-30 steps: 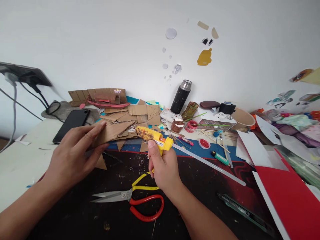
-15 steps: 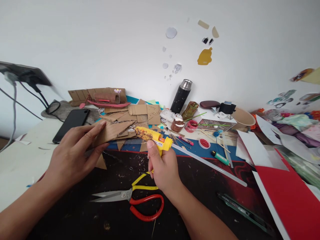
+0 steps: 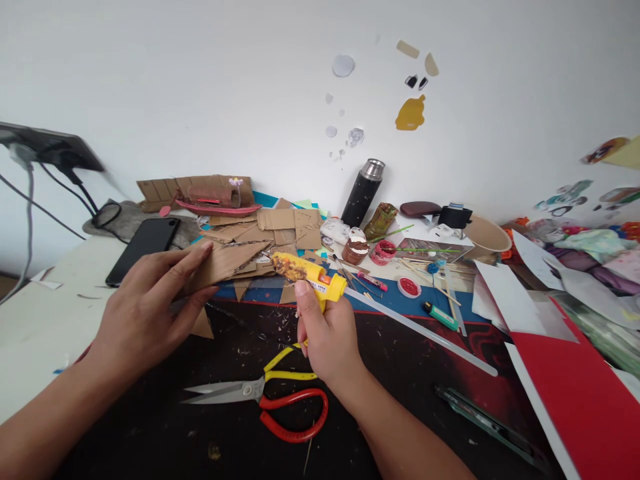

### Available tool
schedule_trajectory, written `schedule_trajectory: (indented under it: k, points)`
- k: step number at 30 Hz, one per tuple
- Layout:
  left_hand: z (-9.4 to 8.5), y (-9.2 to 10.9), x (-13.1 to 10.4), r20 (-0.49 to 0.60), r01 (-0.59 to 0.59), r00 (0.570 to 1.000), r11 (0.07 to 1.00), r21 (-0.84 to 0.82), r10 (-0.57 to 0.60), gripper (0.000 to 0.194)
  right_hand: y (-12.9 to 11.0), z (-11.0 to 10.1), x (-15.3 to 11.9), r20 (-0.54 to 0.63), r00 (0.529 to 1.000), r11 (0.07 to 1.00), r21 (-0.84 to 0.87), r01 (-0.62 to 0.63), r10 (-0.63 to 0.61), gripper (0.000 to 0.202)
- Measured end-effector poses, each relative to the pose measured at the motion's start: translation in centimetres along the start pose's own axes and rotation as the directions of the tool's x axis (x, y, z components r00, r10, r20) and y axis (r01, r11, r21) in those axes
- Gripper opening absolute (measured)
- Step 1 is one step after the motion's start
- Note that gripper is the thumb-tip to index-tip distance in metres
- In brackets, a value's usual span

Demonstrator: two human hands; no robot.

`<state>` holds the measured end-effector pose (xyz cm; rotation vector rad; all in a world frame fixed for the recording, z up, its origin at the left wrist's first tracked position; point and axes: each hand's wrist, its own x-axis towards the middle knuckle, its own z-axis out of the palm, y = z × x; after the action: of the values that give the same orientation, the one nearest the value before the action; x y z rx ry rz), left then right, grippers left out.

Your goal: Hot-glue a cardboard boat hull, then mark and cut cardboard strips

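Note:
My left hand [image 3: 150, 307] grips a pointed piece of cardboard [image 3: 230, 259] between thumb and fingers, its tip turned to the right. Wrapped round the handle of a yellow hot glue gun [image 3: 300, 270] is my right hand [image 3: 327, 330]. The gun's stained nozzle end lies close to the cardboard's tip; whether they touch I cannot tell. A long translucent glue stick [image 3: 425, 330] juts from its back. Below my hands, scissors [image 3: 250, 390] with one yellow and one red handle lie on the dark mat, blades slightly apart.
Cardboard scraps [image 3: 287, 223] and a small red model boat [image 3: 217, 208] are behind. A black phone [image 3: 143, 250] lies left. Farther back stand a black flask [image 3: 363, 193] and paint jars [image 3: 383, 252]. A green utility knife [image 3: 490, 427] and red sheet [image 3: 575, 393] are at right.
The glue gun has shifted very slightly to the right in my right hand. My left hand and the cardboard look the same.

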<state>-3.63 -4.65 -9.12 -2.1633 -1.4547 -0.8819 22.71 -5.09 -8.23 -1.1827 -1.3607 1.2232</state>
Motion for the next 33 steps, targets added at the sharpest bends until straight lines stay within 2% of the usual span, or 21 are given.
schedule_trajectory:
  k: [15,33]
  points:
    - [0.08,-0.17,-0.07,-0.006,-0.005,1.0,1.0,-0.007,0.005,0.091,-0.23,-0.06,0.11,-0.017,0.999,0.999,-0.002,0.036,-0.036,0.057]
    - [0.18,-0.1,-0.07,-0.012,-0.015,1.0,1.0,-0.014,0.014,0.091,-0.41,-0.09,0.2,-0.038,0.998,0.999,0.004,0.043,-0.043,0.057]
